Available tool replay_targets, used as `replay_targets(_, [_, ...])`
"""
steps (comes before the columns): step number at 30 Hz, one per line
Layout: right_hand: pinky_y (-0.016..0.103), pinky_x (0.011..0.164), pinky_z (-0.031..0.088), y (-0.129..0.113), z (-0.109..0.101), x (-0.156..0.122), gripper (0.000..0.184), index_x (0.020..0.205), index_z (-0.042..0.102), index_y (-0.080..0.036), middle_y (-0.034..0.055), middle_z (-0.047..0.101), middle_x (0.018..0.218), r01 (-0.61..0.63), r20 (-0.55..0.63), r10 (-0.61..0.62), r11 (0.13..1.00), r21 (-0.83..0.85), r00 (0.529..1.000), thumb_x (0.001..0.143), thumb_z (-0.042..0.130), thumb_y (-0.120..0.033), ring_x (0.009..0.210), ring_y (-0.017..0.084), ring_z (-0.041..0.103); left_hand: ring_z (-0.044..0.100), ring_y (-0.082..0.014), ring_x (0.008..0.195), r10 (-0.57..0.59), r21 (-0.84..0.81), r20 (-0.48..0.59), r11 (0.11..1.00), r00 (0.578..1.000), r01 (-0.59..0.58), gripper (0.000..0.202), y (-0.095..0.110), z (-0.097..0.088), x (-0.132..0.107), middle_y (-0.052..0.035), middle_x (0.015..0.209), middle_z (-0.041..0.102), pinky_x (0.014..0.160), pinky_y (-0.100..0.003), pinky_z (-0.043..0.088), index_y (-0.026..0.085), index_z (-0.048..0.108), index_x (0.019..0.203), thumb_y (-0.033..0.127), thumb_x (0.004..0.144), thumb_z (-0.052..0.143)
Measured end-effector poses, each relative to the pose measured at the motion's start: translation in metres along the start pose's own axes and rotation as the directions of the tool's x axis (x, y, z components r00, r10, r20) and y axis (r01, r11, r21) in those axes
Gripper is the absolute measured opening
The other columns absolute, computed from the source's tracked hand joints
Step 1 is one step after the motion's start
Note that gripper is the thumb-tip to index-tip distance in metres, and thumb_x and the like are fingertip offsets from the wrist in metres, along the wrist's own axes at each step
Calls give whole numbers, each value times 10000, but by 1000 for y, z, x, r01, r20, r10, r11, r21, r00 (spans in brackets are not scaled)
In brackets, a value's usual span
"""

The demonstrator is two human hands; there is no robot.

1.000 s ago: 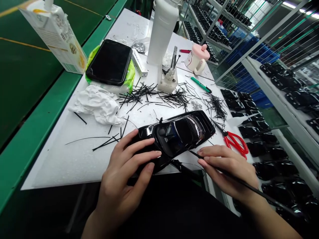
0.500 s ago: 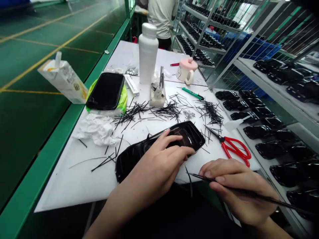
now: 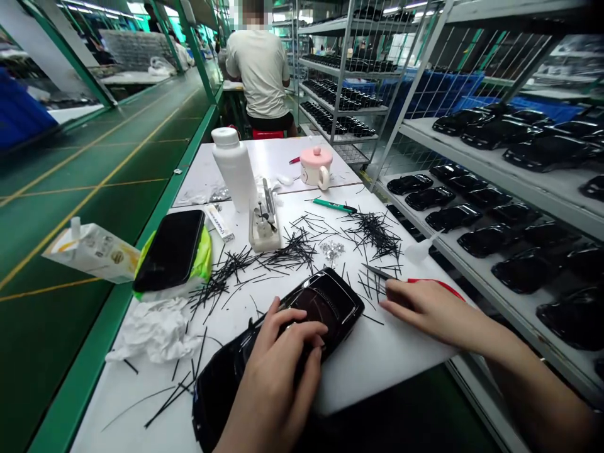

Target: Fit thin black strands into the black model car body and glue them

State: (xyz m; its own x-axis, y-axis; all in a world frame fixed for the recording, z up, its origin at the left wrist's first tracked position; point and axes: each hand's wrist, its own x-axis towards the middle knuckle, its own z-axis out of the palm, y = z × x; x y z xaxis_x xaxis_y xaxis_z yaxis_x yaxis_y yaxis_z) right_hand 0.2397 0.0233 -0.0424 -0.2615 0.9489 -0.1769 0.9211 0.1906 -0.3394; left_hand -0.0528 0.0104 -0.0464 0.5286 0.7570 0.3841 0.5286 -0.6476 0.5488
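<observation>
My left hand (image 3: 278, 384) grips a glossy black model car body (image 3: 325, 305), its fingers wrapped over the tinted window end, with the lower part of the shell pressed near the table's front. My right hand (image 3: 429, 308) lies over red-handled scissors (image 3: 436, 283), with a dark pointed blade (image 3: 378, 272) showing past my fingertips. Whether it holds them is hidden. Thin black rods (image 3: 372, 231) lie in loose heaps and scattered strands between both hands, and a small pile of clear pieces (image 3: 331, 250) sits among them.
The white worktable (image 3: 330, 371) also holds a white bottle (image 3: 234, 170), a pink-lidded mug (image 3: 315, 167), a black phone (image 3: 170, 250) and crumpled white cloth (image 3: 155, 330). Wire racks of black car bodies (image 3: 486, 239) stand to the right. A seated co-worker (image 3: 259, 72) sits beyond.
The view has tilted up and shows more of the room. The car body has turned in my left hand, and the long black tool no longer shows in my right hand.
</observation>
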Motion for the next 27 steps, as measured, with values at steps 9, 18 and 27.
replay_targets(9, [285,589,330,-18,-29,91,199,943,636,-200,61,698,952,186,12,-191,940,-285,982,994,449,-244,754,184,630,632,-203,1050,15,-28,66,1000,998,-13,241,-9,-5,18,-4,869,666,1159,-667,335,247,529,1049,79,877,504])
replay_targets(18, [357,792,536,-15,-25,170,188,966,653,-149,37,670,979,194,64,-184,943,-271,981,962,596,-328,861,162,636,653,-211,1042,-3,-113,13,994,1000,5,225,-8,-4,13,-8,861,700,1139,-649,379,238,562,1014,78,868,504])
replay_targets(27, [312,731,480,-20,-35,158,63,826,630,-140,53,654,882,209,23,-208,971,-112,978,884,619,-163,789,162,592,687,-146,851,-144,-388,12,912,989,137,236,-3,-8,6,12,848,674,1196,-508,355,247,526,1138,163,918,541])
